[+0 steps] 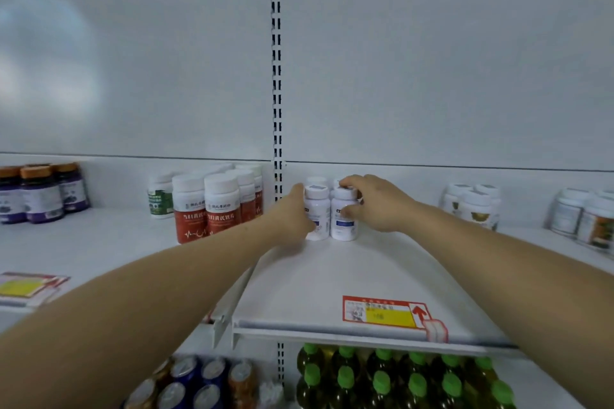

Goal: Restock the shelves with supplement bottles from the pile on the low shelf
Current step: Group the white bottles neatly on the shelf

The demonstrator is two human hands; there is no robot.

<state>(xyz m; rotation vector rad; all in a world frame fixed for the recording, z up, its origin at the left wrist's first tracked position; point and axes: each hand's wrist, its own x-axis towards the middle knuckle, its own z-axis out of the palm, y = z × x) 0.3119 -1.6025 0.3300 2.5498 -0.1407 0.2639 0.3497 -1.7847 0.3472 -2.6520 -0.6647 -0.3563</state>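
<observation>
Two white supplement bottles with blue labels stand side by side at the back of the white shelf [332, 282]. My left hand [292, 212] wraps the left bottle [317, 206] from its left side. My right hand [375, 202] grips the right bottle [344, 222], fingers over its cap and thumb on its label. Behind them, two more white caps [317, 180] show, partly hidden. The low shelf with the pile is out of view.
Red-labelled white bottles [206, 209] stand just left of the slotted upright [276, 76]. Purple bottles [41, 192] sit far left, more white bottles [471, 202] and jars [591, 222] at right. A red-yellow price tag [385, 312] marks the shelf edge. Green-capped bottles [382, 382] and cans [206, 382] fill the shelf below.
</observation>
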